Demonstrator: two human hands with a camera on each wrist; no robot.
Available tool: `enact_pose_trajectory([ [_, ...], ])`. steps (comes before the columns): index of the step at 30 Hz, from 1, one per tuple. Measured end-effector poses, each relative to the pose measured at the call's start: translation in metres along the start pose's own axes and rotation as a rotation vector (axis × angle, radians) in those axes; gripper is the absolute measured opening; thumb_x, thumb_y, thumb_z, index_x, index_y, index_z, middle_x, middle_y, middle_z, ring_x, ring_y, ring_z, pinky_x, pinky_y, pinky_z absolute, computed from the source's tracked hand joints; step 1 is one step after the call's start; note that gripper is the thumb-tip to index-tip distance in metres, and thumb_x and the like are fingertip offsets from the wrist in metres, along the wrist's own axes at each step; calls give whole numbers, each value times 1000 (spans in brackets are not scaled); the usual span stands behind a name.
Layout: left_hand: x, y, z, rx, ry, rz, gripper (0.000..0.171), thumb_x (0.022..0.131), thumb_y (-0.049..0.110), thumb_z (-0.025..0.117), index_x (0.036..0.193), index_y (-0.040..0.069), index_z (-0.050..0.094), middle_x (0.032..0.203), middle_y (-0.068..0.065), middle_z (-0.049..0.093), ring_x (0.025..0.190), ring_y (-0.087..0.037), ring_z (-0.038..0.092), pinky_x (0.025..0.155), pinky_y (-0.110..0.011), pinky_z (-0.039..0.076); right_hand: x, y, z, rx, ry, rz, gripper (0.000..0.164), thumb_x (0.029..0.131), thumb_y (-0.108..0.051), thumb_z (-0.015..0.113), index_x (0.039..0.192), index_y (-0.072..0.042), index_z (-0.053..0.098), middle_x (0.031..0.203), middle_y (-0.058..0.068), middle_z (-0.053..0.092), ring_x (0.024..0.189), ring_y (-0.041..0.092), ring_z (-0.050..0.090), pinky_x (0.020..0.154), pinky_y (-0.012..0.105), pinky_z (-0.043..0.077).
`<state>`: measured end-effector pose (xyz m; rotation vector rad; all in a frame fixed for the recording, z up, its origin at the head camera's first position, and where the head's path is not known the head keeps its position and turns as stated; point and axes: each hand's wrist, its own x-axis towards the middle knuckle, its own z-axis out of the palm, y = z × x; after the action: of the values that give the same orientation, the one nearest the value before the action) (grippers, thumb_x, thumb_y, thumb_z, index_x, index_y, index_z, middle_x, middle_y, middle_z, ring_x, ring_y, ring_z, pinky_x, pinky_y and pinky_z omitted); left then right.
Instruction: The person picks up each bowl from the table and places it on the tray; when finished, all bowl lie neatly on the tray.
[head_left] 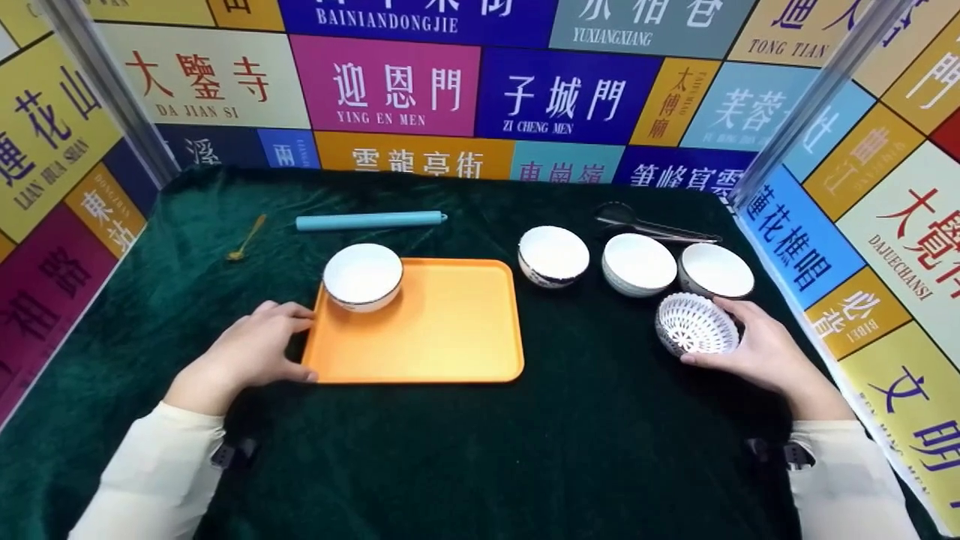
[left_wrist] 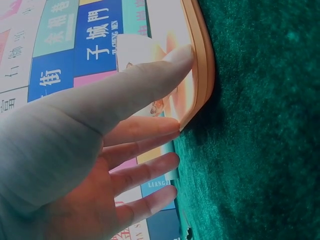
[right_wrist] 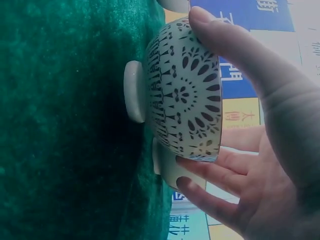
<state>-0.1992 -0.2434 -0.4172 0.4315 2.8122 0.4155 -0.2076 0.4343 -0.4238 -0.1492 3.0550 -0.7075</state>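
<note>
My right hand [head_left: 765, 349] grips the rim of a small bowl with a dark leaf-like pattern [head_left: 697, 326], thumb on the near side and fingers on the far side. In the right wrist view the patterned bowl [right_wrist: 185, 95] shows its white foot; I cannot tell whether that foot touches the cloth. With fairly straight fingers, my left hand [head_left: 259, 345] touches the left edge of an orange tray [head_left: 435, 337]. Its thumb [left_wrist: 175, 62] rests on the tray's rim in the left wrist view. A white bowl [head_left: 364, 274] stands upright in the tray's far left corner.
Three more bowls stand right of the tray: one white [head_left: 553, 255], one pale green outside [head_left: 637, 262], one dark-rimmed [head_left: 716, 268]. Behind them lies a dark ladle [head_left: 652, 227]. A blue rod [head_left: 371, 220] and a small golden spoon [head_left: 247, 240] lie at the back left.
</note>
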Motion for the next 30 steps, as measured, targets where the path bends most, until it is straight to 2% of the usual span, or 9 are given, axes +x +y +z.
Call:
enact_pose_trajectory([
  [6,1,0,0,0,-3,4,79,80,42,88,143,2,60,153,-17,51,133,-39,46,109,-64,42,1,-4,3,20,10,-18,115,67,-59,92,155,-3,42,155,28,44,140,49,41,110,73,33],
  [11,2,1,0,2,-1,-4,79,80,42,88,144,4,60,153,-17,51,132,-38,47,110,-64,42,3,-20,9,43,28,-99,110,64,-55,95,152,-6,48,153,23,48,138,45,45,110,71,35],
  [16,3,1,1,-4,-11,-13,80,80,44,88,144,5,60,154,-16,51,132,-38,47,110,-64,42,4,-43,20,65,52,-190,109,59,-51,99,148,-8,53,146,15,55,132,35,52,109,59,40],
  [20,5,1,1,8,-8,-8,81,80,44,88,144,4,60,154,-16,51,134,-38,46,110,-64,42,7,-64,27,44,78,-280,109,56,-53,100,146,-10,56,142,10,59,126,29,57,103,42,43],
  [22,6,0,1,17,-4,-2,81,80,44,88,144,4,60,154,-16,51,134,-38,46,110,-64,42,11,-76,30,37,82,-329,109,55,-54,100,146,-10,57,141,10,60,125,29,58,102,40,44],
  [30,1,-2,0,13,-10,-7,81,81,46,87,145,4,59,154,-16,51,134,-38,47,109,-64,43,28,-136,55,123,-5,-435,115,54,-61,97,147,-9,55,143,7,59,127,27,59,108,52,46],
])
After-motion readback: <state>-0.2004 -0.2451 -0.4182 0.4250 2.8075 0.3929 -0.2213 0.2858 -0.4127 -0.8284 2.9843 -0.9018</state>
